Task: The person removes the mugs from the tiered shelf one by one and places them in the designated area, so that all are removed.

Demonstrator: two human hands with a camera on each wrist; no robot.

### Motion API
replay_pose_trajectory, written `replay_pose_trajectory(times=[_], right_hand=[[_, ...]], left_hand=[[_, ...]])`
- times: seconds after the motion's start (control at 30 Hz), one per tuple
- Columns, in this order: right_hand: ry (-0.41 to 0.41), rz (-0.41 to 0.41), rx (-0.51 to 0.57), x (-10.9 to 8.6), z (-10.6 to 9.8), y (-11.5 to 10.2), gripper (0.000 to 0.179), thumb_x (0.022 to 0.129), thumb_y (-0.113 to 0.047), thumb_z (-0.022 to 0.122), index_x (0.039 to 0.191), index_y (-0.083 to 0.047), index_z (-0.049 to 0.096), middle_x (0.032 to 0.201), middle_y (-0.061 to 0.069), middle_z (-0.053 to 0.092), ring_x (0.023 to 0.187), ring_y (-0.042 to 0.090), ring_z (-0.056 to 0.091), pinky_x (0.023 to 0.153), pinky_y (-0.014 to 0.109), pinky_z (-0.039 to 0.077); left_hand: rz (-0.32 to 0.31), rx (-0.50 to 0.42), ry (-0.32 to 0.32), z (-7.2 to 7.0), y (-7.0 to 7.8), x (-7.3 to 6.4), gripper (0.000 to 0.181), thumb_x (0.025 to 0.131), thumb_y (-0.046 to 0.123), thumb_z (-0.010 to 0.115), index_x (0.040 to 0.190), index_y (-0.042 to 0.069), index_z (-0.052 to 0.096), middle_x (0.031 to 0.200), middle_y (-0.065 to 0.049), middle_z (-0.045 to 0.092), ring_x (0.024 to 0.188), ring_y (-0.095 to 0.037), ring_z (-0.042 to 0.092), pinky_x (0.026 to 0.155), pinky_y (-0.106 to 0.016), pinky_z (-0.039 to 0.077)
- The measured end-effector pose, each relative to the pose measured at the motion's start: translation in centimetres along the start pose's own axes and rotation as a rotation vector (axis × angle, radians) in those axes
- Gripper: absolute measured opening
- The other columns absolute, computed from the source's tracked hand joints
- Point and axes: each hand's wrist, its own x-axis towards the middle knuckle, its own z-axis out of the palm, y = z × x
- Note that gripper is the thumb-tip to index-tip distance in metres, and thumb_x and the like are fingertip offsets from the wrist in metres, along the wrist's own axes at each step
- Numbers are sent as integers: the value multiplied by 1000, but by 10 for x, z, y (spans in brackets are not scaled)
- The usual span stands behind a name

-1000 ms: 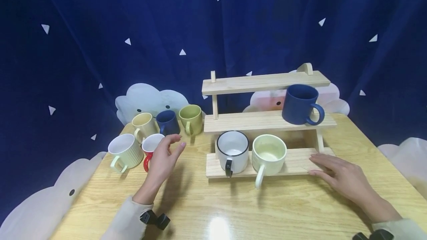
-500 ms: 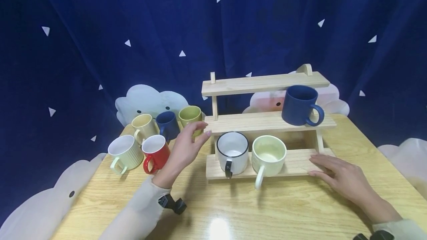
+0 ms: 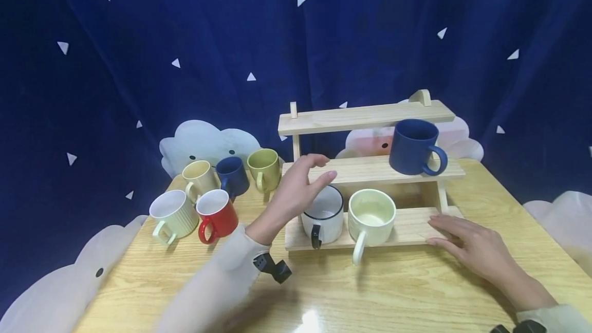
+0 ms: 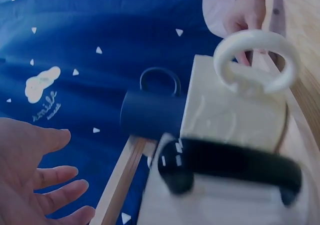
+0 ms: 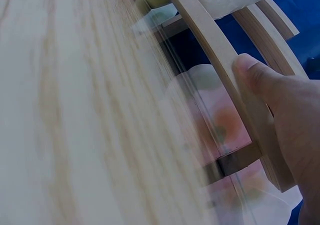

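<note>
My left hand [image 3: 292, 189] hovers over the bottom tier of the three-tier wooden shelf [image 3: 365, 117], its thumb and fingers apart with nothing between them. It partly covers the white mug [image 3: 329, 227] with a black rim and black handle. Beside that mug stands a pale cream-green mug [image 3: 376, 222], its handle toward me. On the middle tier, at the right, is a blue mug [image 3: 411, 149]. My right hand [image 3: 478, 248] rests on the bottom tier's right end, fingers on top; its thumb [image 5: 247, 67] lies along the front board in the right wrist view.
At the left of the wooden table [image 3: 351, 292] stand a red mug [image 3: 223, 220], a ribbed pale green mug [image 3: 180, 217], a cream-yellow mug [image 3: 201, 179], a small blue mug [image 3: 236, 176] and an olive green mug [image 3: 269, 171]. A dark blue curtain [image 3: 231, 24] hangs behind.
My left hand has moved right, from over the red mug to above the black-rimmed white mug, uncovering the red mug. My right hand stays on the shelf.
</note>
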Motion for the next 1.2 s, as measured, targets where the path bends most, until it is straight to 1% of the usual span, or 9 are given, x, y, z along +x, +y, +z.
replay_pose_trajectory(times=[0.17,0.4,0.5,0.57,0.7,0.8,0.9,1.1,1.2], right_hand=[[-5,3,2,0,-1,0,54,68,-40,86,116,-22,72,118,8,69,101,36,65,73,57,50],[2,-4,2,-1,1,3,55,67,-42,86,117,-24,71,118,6,69,101,34,65,73,57,50],[3,-5,3,-2,1,3,55,66,-41,86,117,-24,72,118,6,69,101,34,66,72,57,50],[1,-5,3,-1,0,2,55,67,-41,86,117,-24,72,118,6,69,101,35,65,72,57,51],[-4,-4,5,-1,0,2,55,67,-42,85,117,-25,71,118,6,69,101,35,65,72,58,50],[-11,-3,9,-1,0,2,54,68,-42,85,118,-24,71,119,6,69,102,36,65,73,58,50],[-14,-5,13,0,0,1,54,69,-40,85,118,-23,71,119,7,69,103,36,65,74,57,50],[-10,-2,12,1,-1,2,54,69,-41,85,119,-24,71,118,7,69,102,37,65,73,59,49],[-7,0,16,0,0,2,54,69,-41,85,119,-25,71,119,7,69,102,36,65,72,59,49]], left_hand=[[40,11,-26,12,17,12,44,97,39,60,131,10,57,124,-5,60,115,-21,56,97,-38,44],[62,12,-73,31,38,27,43,97,41,61,129,12,58,119,-2,61,110,-18,57,92,-33,46],[98,-1,-75,40,46,35,42,96,39,63,130,14,58,119,-1,62,110,-17,58,90,-30,46],[140,-20,-77,46,51,41,43,95,37,64,133,17,57,122,2,62,111,-13,57,90,-28,46],[180,-19,-88,61,62,48,40,95,38,65,128,16,61,121,3,63,109,-9,57,87,-25,46],[154,21,-94,72,68,52,39,95,41,64,123,14,63,116,3,64,105,-9,58,85,-23,46],[126,67,-90,84,72,56,41,94,44,64,122,14,62,113,4,66,101,-7,59,83,-20,45],[76,115,-66,105,81,66,41,91,49,66,118,18,64,109,9,67,99,-3,61,80,-15,45],[57,144,-76,116,88,69,41,91,52,64,118,21,64,109,13,69,99,0,62,80,-15,45]])
